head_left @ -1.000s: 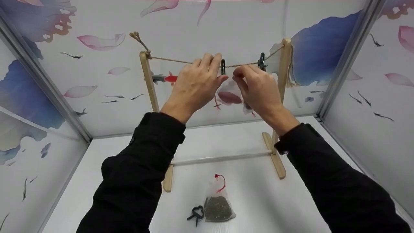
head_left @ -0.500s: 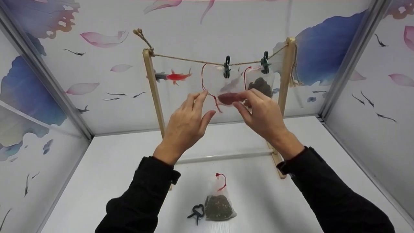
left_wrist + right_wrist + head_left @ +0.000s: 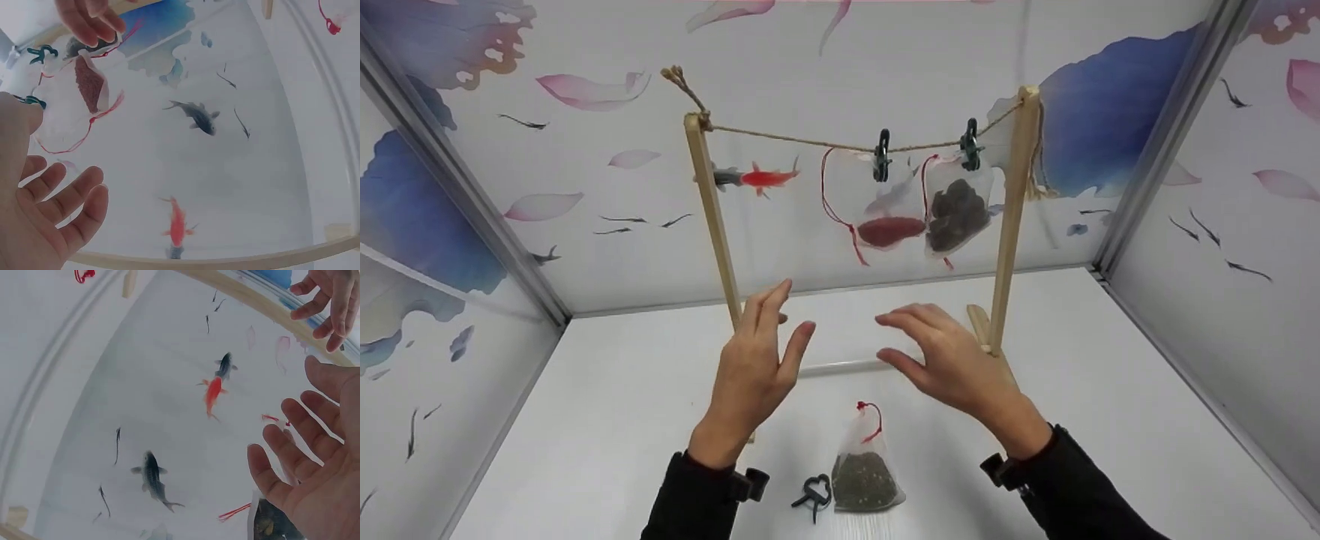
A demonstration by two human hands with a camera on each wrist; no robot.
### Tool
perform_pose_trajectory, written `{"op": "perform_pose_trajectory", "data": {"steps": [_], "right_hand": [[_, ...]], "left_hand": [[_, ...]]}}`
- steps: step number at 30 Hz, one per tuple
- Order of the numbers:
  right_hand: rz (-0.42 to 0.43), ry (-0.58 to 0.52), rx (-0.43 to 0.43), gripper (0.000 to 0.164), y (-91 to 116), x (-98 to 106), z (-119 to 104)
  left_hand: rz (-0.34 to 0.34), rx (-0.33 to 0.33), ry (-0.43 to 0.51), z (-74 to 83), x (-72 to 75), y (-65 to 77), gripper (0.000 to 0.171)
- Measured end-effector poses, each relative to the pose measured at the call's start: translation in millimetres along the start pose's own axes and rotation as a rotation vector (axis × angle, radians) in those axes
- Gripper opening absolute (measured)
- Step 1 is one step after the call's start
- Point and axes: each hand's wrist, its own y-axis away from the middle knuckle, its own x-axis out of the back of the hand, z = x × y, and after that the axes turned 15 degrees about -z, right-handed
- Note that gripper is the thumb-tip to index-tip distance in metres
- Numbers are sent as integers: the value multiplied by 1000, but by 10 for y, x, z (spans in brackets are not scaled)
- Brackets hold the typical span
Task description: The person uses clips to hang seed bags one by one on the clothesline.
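Note:
Two mesh drawstring bags hang from a twine line (image 3: pixel 780 136), each under a dark green clip. The bag with reddish contents (image 3: pixel 891 231) hangs from the middle clip (image 3: pixel 882 156); the bag with dark lumps (image 3: pixel 958 216) hangs from the right clip (image 3: pixel 970 145). My left hand (image 3: pixel 754 367) is in the air below the line with fingers extended, holding nothing. Across from it, my right hand (image 3: pixel 949 356) has relaxed, parted fingers and holds nothing. A third mesh bag with greenish-brown contents (image 3: pixel 868 480) lies on the table below the hands, beside a loose dark clip (image 3: pixel 814 495).
Two wooden posts (image 3: pixel 1009 225) carry the line, with a pale crossbar (image 3: pixel 840 367) low between them. Printed panels with fish and petals stand behind and at both sides of the white table (image 3: pixel 607 420).
Both hands have left the middle clip and its bag and come down towards me. The reddish bag now hangs by itself. The bag and clip on the table have not moved.

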Motion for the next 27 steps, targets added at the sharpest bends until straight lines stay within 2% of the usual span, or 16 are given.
{"op": "perform_pose_trajectory", "data": {"steps": [5, 8, 10, 14, 20, 27], "right_hand": [[-149, -138, 50, 40, 175, -262, -86], [-252, -221, 45, 39, 268, -404, -143], [-307, -266, 35, 38, 314, -487, -178], [-381, -337, -1, 39, 369, -616, -227], [-452, -409, -53, 39, 385, -719, -276], [-481, -377, -95, 33, 320, -817, -395]], "left_hand": [[17, 32, 37, -47, -92, 321, 57], [14, 68, 57, -53, -153, 516, 58], [-3, 91, 72, -52, -193, 639, 56], [-79, 126, 102, -70, -284, 843, 51], [-149, 199, 124, -145, -404, 1031, 48], [-259, 230, 104, -216, -454, 1109, 26]]}}
